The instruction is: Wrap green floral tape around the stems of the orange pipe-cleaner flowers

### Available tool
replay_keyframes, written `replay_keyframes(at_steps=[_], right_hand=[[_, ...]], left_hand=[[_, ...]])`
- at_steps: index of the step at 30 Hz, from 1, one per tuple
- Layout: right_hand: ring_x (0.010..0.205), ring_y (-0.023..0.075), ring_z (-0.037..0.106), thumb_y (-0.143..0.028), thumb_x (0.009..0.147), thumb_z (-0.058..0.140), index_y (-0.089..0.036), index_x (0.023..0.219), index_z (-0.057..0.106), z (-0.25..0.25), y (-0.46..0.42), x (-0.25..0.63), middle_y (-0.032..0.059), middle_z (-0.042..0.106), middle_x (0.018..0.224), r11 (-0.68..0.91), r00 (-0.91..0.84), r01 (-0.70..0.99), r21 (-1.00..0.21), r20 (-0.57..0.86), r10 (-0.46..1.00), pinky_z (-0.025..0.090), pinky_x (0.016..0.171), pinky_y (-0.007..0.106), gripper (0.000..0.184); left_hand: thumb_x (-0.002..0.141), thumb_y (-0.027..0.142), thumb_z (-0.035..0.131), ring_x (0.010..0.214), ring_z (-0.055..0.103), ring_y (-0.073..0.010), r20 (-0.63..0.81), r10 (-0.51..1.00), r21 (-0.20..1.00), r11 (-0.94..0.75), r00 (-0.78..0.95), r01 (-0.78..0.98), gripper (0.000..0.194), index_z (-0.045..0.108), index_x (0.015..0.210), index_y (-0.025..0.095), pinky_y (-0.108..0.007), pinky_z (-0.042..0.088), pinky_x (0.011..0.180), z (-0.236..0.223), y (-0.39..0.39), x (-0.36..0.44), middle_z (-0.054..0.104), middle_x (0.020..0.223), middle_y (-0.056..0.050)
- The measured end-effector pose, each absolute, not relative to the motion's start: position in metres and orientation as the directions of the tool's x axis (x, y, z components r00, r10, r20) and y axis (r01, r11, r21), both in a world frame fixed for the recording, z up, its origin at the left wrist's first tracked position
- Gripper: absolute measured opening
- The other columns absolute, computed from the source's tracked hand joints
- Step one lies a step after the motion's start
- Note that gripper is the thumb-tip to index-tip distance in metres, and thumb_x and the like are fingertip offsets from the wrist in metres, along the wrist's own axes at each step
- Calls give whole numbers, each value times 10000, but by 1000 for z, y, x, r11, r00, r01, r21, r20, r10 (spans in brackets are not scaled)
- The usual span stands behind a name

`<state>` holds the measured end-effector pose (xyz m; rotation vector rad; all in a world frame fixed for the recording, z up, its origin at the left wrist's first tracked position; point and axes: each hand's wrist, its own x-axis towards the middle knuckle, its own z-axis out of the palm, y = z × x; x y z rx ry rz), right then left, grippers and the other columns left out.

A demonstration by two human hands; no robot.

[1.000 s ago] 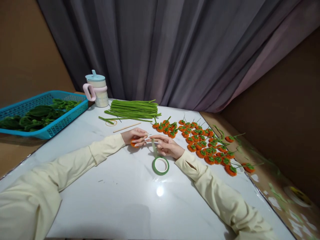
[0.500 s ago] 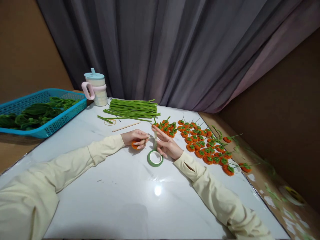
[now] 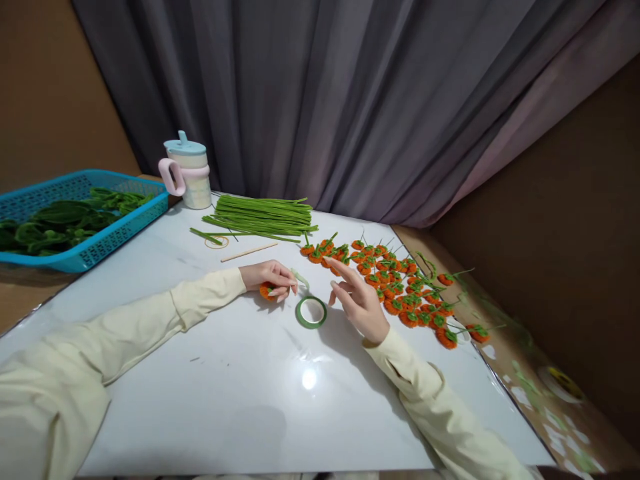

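One orange piece (image 3: 267,291) sits in the left hand (image 3: 276,279), fingers closed on it. Tape roll (image 3: 299,319) lies between hands; its loose strip (image 3: 302,279) slants away leftward, nearer left fingertips. Right hand (image 3: 362,307) hangs spread, apparently empty.

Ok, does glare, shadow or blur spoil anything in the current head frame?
Head view: a bright round glare on the white tabletop, clear of the green tape roll and the right hand; head view: soft shadow below that hand; head view: pale scraps at lower right look soft, their outlines indistinct.
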<state>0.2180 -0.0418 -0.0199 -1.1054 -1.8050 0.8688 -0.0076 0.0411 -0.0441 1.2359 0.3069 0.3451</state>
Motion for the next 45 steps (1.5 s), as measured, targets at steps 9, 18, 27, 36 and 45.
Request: replay_keyframes(at_steps=[9,18,27,36,45], right_hand=[[710,107,618,-215,914,410,-274,1283,446,-7,-153,237,107,398,1385,357,-181,523,-774,309,934,515,578,218,375],[606,91,617,-307,919,415,-220,1259,419,-27,-149,215,112,582,1199,172,-68,354,-919,158,985,533,595,214,352],[723,118,664,-224,918,393,-215,1303,361,-42,-150,222,62,669,1051,302,-106,631,-715,306,946,540,645,207,386],[868,171,666,-144,911,352,-215,1353,291,-45,-148,220,78,660,1057,481,-282,704,-522,417,864,544,643,248,453],[591,114,607,-355,914,429,-187,1138,462,-38,-153,214,51,685,886,347,-193,571,-744,290,938,471,528,200,281]], left_hand=[[723,332,704,526,589,-154,-13,356,950,297,935,-100,265,563,726,107,-257,459,562,-44,18,4,620,492,-39],[804,365,624,547,581,-106,-98,351,994,68,931,79,289,616,917,99,-198,432,580,-16,-10,13,656,593,-20],[821,346,572,437,370,-58,-208,407,959,-94,889,268,228,585,811,118,-168,269,422,15,-36,15,646,600,-11],[843,232,502,630,571,-120,-142,553,896,-281,821,344,97,520,893,151,-193,379,572,14,-47,17,681,679,-12],[862,68,376,666,537,-147,234,361,284,-913,903,292,204,565,835,141,-330,341,819,6,-63,18,632,732,-42]])
